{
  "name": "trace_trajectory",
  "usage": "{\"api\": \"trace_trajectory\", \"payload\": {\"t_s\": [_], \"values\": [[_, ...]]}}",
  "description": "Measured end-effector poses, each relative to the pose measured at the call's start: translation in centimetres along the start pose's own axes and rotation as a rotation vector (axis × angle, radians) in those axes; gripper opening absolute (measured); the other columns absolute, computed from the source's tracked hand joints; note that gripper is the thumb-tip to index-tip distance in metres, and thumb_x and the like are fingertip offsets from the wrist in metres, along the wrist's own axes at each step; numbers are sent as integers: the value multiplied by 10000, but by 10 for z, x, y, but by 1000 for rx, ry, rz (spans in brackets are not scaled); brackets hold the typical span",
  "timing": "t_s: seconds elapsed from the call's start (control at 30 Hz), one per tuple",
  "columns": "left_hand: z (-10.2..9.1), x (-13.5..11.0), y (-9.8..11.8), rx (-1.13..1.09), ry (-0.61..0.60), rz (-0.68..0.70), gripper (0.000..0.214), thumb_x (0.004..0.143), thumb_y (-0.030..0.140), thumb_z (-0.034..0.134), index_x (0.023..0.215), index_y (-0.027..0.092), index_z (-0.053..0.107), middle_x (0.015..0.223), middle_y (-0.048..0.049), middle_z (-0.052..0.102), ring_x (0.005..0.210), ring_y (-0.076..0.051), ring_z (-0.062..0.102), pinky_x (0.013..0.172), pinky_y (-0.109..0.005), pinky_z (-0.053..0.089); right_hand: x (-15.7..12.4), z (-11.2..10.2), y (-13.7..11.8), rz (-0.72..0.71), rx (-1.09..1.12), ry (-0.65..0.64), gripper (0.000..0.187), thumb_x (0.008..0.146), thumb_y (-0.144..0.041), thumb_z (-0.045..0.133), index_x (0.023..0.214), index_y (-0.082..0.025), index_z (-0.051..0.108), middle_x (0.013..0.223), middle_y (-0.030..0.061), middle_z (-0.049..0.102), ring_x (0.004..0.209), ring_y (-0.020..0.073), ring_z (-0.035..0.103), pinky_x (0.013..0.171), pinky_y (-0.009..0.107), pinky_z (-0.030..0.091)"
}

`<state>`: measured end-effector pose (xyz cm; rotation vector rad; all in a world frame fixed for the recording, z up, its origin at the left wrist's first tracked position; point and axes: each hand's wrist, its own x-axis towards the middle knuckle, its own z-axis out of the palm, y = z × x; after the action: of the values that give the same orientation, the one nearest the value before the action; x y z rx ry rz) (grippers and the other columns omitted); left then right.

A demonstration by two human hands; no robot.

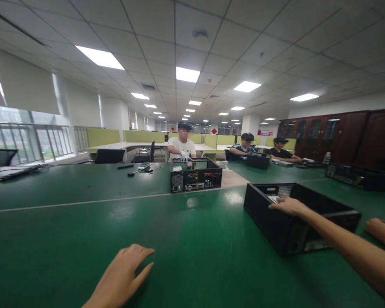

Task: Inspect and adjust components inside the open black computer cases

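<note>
Low over the green table [192, 239], my left hand [120, 271] is open, thumb and fingers apart, with nothing in it. My right hand [290, 206] reaches over the near side of an open black computer case [266, 218] on the right. Its fingers are closed on a flat whitish piece [272, 199], mostly hidden by the hand, at the case's left part. My forearm crosses above the case and covers some of its inside. The case lies with its open side up.
Another person's hand [383, 231] rests at the far right edge. Across the table, a gloved person works in a second open case [195, 179]. Two more people sit further right, near another case [258, 160]. Small tools [141, 169] lie at the back left; a bottle [327, 158] stands right.
</note>
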<state>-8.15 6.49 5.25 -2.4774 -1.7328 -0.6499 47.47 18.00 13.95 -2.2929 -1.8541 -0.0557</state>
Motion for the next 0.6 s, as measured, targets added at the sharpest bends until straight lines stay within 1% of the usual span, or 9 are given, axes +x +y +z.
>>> {"api": "trace_trajectory", "payload": {"t_s": [0.1,0.17,0.2,0.27,0.33,0.4,0.47,0.53,0.6], "values": [[-23,5,-10,-21,70,7,322,864,481,499,1074,304,667,1026,-13,708,947,-225,650,840,-367,518,-48,-13,-29,-76,-10,-84,729,703,-724,500,1178,-194,653,999,153,687,929,306,649,741,337,472],[-43,30,6,-18,110,24,323,878,457,475,1062,275,670,994,-23,714,909,-217,657,810,-357,518,-89,-22,-62,-214,19,-143,739,697,-777,470,1199,-261,639,1047,117,685,988,308,633,794,345,465],[-53,48,22,-13,134,36,323,883,438,466,1059,257,669,981,-29,716,891,-215,660,798,-352,516,-107,-26,-81,-326,64,-190,728,714,-787,444,1216,-291,624,1074,93,682,1004,297,628,808,338,462],[-69,89,66,-4,190,55,318,890,400,457,1057,224,662,935,-38,723,844,-208,666,752,-326,513,-135,-35,-119,-560,233,-327,702,771,-768,399,1278,-311,567,1042,42,695,937,239,647,764,285,470],[-75,128,118,9,214,64,324,912,392,415,1077,233,644,911,-27,724,838,-194,665,719,-292,498,-143,-38,-149,-672,312,-375,625,848,-701,339,1280,-307,559,938,1,711,807,170,654,687,228,465],[-67,157,164,40,191,90,331,919,389,397,1096,243,636,916,-39,720,867,-207,659,704,-290,482,-133,-33,-164,-627,226,-286,533,896,-600,323,1176,-268,632,916,15,710,798,164,647,692,228,460],[-49,174,198,73,118,131,355,920,401,383,1081,235,653,954,-77,714,924,-232,649,728,-307,476,-116,-18,-164,-521,82,-182,467,909,-489,335,1021,-211,693,967,73,700,881,209,643,753,277,463],[-27,178,220,108,-7,177,375,908,403,395,1018,195,687,975,-133,706,950,-266,646,750,-337,480,-101,1,-154,-458,-10,-199,387,877,-402,405,968,-172,703,1001,127,687,934,263,640,786,334,469],[-7,173,230,140,-181,232,332,856,384,487,946,157,713,957,-173,707,926,-291,657,750,-356,492,-95,19,-142,-432,-95,-266,309,819,-343,498,959,-164,707,1004,145,686,927,291,650,774,364,485]]}}
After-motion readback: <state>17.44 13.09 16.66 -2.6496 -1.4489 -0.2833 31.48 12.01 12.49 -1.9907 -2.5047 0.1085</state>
